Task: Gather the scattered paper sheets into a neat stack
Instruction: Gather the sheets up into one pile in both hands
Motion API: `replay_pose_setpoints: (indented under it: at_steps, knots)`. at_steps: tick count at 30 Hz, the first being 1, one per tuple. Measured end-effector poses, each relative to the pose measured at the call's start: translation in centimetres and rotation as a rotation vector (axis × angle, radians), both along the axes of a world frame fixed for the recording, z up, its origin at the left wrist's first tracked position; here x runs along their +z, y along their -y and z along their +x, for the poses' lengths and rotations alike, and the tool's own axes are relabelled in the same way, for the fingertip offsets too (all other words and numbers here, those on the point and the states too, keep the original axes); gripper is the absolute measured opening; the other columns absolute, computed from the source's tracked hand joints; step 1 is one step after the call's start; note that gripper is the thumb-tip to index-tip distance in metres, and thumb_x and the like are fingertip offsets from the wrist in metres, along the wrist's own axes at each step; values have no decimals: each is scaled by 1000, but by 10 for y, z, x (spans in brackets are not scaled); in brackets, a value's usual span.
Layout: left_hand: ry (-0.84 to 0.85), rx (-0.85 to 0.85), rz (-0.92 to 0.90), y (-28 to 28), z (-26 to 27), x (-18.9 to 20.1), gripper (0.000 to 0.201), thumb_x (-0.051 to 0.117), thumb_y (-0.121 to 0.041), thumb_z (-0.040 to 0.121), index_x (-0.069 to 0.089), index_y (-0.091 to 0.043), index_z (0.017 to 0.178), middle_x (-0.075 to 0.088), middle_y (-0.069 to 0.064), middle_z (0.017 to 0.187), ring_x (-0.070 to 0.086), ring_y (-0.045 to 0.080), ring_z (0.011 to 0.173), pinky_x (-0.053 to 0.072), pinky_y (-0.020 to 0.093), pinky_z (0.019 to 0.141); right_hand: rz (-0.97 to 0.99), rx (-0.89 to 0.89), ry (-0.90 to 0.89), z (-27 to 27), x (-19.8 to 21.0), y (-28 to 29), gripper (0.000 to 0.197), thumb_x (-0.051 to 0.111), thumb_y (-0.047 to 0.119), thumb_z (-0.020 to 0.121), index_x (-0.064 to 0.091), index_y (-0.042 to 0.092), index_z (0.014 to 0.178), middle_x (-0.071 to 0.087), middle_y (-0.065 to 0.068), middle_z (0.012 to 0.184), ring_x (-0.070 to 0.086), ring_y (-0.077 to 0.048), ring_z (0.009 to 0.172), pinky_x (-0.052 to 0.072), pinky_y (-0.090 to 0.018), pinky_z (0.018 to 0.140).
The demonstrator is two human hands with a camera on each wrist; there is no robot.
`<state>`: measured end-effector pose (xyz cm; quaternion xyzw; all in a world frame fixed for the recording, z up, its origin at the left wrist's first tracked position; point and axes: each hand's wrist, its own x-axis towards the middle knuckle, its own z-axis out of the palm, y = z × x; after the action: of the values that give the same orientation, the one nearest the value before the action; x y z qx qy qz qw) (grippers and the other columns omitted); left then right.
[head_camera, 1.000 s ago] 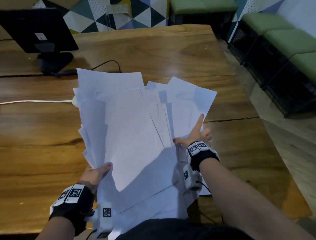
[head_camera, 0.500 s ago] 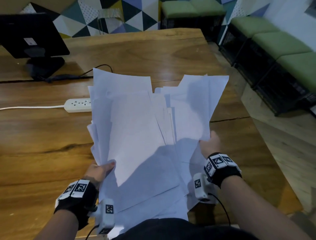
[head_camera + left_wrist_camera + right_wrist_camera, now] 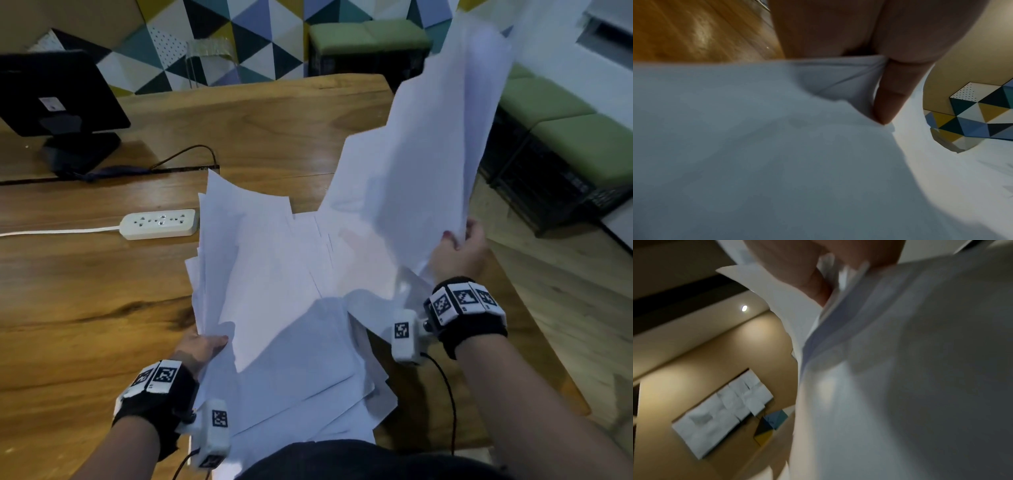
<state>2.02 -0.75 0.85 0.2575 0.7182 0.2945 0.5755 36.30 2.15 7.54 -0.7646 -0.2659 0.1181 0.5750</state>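
Note:
A loose, fanned bundle of white paper sheets (image 3: 281, 294) is held up over the near edge of the wooden table (image 3: 85, 308). My left hand (image 3: 202, 346) grips the bundle's lower left edge, thumb on top; the left wrist view shows a finger (image 3: 892, 97) pressed into the paper (image 3: 756, 146). My right hand (image 3: 459, 250) pinches the lower edge of several sheets (image 3: 421, 154) and holds them raised, tilted up to the right. In the right wrist view those sheets (image 3: 900, 369) fill the frame, blurred, under curled fingers (image 3: 807, 272).
A white power strip (image 3: 159, 223) with its cable lies on the table left of the papers. A black monitor (image 3: 58, 92) on a stand sits at the far left. Green-cushioned benches (image 3: 565, 137) line the floor to the right of the table.
My right hand has moved right and lifted its sheets high, away from the rest of the bundle. The left hand keeps its grip in nearly the same place.

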Motion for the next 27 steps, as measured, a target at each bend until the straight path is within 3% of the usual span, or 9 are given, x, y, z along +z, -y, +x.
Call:
replay_pose_setpoints:
  at_steps: [1,4,7,9,12,16,21,25,27]
  knots:
    - [-3,-3,-5,-1,-1,-1,40,52,14,82,46,18,121,60,33,110,54,32,74,43,40,80,34,-33,-35,0,5,-3,28,47,0,84,56,9,109,64,-9,102,60,-24,93,43,-13,66]
    - [-10,-8,-31,-1,-3,-3,38,52,14,82,46,19,119,61,18,80,53,29,67,44,35,65,116,-128,-103,-1,16,-11,30,47,0,85,55,8,113,56,-1,97,56,-16,90,39,-9,63]
    - [-21,-7,-40,0,-4,-4,38,52,14,81,47,20,118,60,19,84,54,31,71,45,41,76,188,-208,-182,0,22,-17,32,46,0,85,54,9,115,54,-1,99,57,-16,90,40,-4,58]
    - [-31,-9,-34,0,-5,-5,40,54,13,80,47,20,119,59,24,92,54,32,72,44,42,79,222,-239,-268,-2,24,-17,35,46,0,87,52,12,119,54,0,101,55,-13,90,41,-4,70]
    - [-18,-14,-31,0,-6,-6,38,53,13,81,47,19,118,59,17,78,54,29,65,45,41,76,239,-263,-334,-6,24,-13,37,47,1,87,51,14,122,54,0,101,56,-13,89,43,-15,81]
    - [-2,-30,-38,-1,-8,-9,35,53,14,81,49,18,115,59,15,75,54,29,65,44,34,63,194,-187,-385,-13,10,-8,38,50,0,84,50,8,121,58,-4,103,59,-19,92,46,-17,78]
    - [35,-20,-52,-5,-11,-12,35,58,11,78,53,15,112,62,18,81,58,33,71,47,36,66,39,-33,-424,-37,-27,5,33,53,-1,82,54,6,114,62,-11,100,61,-27,89,52,-40,86]
    - [61,-44,-43,-7,-9,-7,22,60,10,76,60,12,98,63,15,76,60,30,67,48,33,62,-34,124,-556,-50,-47,19,31,52,-7,82,56,10,108,60,0,80,58,-16,71,53,-24,65]
    - [37,-37,-26,-8,-8,-3,23,64,7,65,60,10,87,59,13,69,59,28,57,46,29,54,-106,249,-601,-50,-51,26,32,52,-9,82,55,11,106,60,-4,84,59,-24,79,52,-33,76]
